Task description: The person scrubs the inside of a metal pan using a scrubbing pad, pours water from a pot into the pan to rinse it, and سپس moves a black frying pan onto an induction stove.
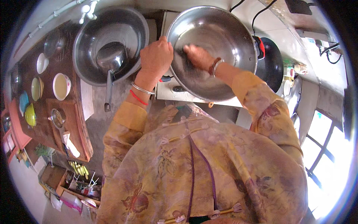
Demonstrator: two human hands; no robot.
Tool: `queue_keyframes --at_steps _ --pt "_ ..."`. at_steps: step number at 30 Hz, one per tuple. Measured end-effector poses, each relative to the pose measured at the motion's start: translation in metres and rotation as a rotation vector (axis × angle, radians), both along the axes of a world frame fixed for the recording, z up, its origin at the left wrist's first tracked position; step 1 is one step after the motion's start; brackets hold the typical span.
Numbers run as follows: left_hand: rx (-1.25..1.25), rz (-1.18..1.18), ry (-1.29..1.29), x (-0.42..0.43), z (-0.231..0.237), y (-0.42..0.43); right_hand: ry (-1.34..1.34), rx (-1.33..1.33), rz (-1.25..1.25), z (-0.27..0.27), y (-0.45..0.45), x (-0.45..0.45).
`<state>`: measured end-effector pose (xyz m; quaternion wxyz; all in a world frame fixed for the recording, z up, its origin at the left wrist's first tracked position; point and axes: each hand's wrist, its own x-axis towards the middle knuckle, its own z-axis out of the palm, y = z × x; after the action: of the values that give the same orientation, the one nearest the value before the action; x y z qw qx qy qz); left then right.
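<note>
A large stainless-steel wok (221,39) sits on the white stove top, tilted a little towards me. My left hand (157,54) is closed on the wok's left rim, near a red and black handle. Inside the wok, my right hand (199,57) is against the left part of the inner wall; it is blurred, and a dark, unclear patch lies beside its fingers. Whether it holds something cannot be made out. To the left stands a wide metal basin (84,42) with a metal ladle (111,57) in it, its handle resting over the near rim.
A black pan (270,65) stands behind the wok on the right. White plumbing with a tap (89,11) is above the basin. On a brown wooden table at left are bowls (61,86), a small pan (58,118) and a wooden board (70,107). Bananas (79,168) lie below.
</note>
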<state>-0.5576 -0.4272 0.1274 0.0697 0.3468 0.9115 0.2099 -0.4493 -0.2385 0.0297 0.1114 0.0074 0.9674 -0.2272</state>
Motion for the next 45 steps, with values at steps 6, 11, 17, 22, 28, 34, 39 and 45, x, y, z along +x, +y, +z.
queue_keyframes --at_steps 6,11,17,22,28,34,39,45 --pt "-0.003 0.0 -0.046 0.0 0.004 -0.002 0.029 0.222 -0.254 0.007 0.066 -0.014" --pt "0.021 0.004 -0.026 0.001 0.005 -0.003 -0.369 0.114 -0.227 0.046 0.038 0.051" --pt "0.061 -0.018 -0.04 -0.001 -0.004 -0.002 -0.318 -0.141 -0.306 0.027 0.022 0.034" --pt "0.037 -0.017 -0.028 -0.002 -0.008 -0.001 -0.041 -0.024 -0.317 0.009 0.055 -0.017" --pt "0.058 -0.02 -0.018 -0.001 -0.004 -0.001 -0.202 -0.18 -0.337 0.019 0.009 0.039" --pt "0.068 -0.04 0.022 -0.002 -0.003 0.0 -0.287 0.143 -0.306 0.031 0.041 0.026" --pt "0.01 -0.025 -0.021 -0.002 -0.007 0.0 -0.034 0.236 -0.213 0.008 0.053 -0.02" --pt "0.013 -0.04 0.015 -0.001 -0.001 0.0 -0.278 -0.302 -0.18 0.018 -0.023 0.031"
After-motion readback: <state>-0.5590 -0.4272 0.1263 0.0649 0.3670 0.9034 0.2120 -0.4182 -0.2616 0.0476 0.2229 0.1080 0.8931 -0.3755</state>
